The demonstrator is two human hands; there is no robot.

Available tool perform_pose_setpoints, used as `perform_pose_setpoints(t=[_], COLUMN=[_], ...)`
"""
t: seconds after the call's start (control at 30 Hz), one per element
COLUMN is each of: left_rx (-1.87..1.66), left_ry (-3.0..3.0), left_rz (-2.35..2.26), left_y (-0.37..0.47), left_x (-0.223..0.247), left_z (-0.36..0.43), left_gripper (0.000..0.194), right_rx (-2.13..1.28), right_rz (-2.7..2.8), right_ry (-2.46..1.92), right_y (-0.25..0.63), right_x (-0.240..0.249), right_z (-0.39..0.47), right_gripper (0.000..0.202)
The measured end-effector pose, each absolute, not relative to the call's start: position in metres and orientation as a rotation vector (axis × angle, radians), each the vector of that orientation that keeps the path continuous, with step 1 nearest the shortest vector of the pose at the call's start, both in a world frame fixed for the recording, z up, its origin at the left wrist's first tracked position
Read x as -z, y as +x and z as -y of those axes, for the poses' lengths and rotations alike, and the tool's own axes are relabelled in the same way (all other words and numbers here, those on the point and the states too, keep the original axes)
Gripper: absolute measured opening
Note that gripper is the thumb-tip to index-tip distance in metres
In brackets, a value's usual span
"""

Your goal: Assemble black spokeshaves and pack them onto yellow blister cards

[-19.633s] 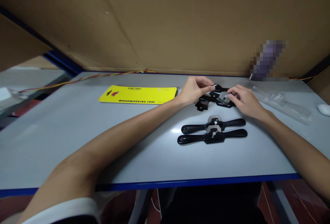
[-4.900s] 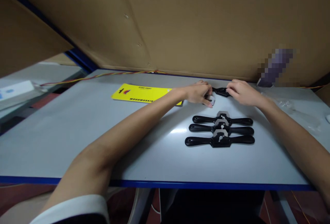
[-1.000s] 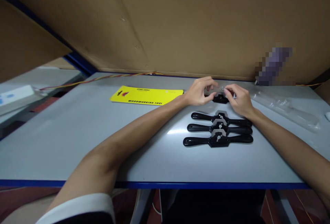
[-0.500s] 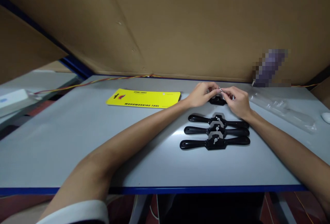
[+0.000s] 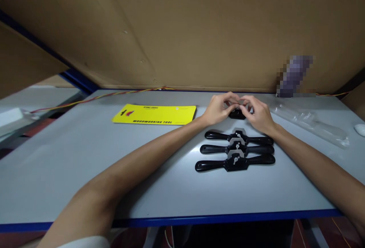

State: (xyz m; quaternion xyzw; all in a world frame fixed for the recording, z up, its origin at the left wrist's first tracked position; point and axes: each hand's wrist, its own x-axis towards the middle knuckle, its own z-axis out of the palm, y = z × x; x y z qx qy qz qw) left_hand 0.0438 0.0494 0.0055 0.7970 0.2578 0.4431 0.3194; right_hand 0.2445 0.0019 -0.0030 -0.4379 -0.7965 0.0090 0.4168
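My left hand [image 5: 218, 109] and my right hand [image 5: 259, 114] meet with fingertips pinched together over another black spokeshave [image 5: 237, 115]. Only the dark middle of that tool shows; its handles are hidden by my hands. What the fingertips hold is too small and covered to make out. Nearer to me, three black spokeshaves lie one before the other: a rear one [image 5: 258, 140], a middle one [image 5: 211, 149] and a front one [image 5: 211, 165]. Each has a small silvery screw at its centre, and pale blade plates show on the middle and front ones.
A yellow card pack [image 5: 155, 114] printed "woodworking tool" lies left of my hands. On the right are a clear plastic blister shell [image 5: 313, 122] and a white object [image 5: 359, 129]. A blurred purple item [image 5: 295, 77] leans on the cardboard wall [image 5: 199, 31]. Twisted wires [image 5: 114, 94] run along the back.
The small metallic piece seen between my fingertips is now out of sight, and my hands have come down closer over the rear spokeshave. The view has shifted slightly.
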Motion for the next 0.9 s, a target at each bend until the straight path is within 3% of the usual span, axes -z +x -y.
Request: perform_pose_setpoints(t=[0.2, 0.5, 0.7, 0.9], left_rx=[-1.267, -1.208, -0.998, -0.769], left_ry=[1.924, 2.174, 2.766, 2.911], left_rz=[-0.76, -0.837, -0.974, -0.951], left_y=[0.047, 0.047, 0.031, 0.024], left_x=[0.003, -0.001, -0.005, -0.001], left_z=[-0.052, -0.042, -0.047, -0.054], left_gripper=[0.042, 0.029, 0.047, 0.035], right_rx=[-0.06, -0.103, 0.024, -0.339], right_rz=[2.021, 2.064, 2.4, 2.719], right_ry=[-1.072, -1.081, -1.037, -1.166], right_y=[0.245, 0.245, 0.244, 0.238], right_x=[0.005, 0.003, -0.015, -0.042], right_z=[-0.004, -0.002, 0.007, 0.003], right_gripper=[0.019, 0.019, 0.027, 0.024])
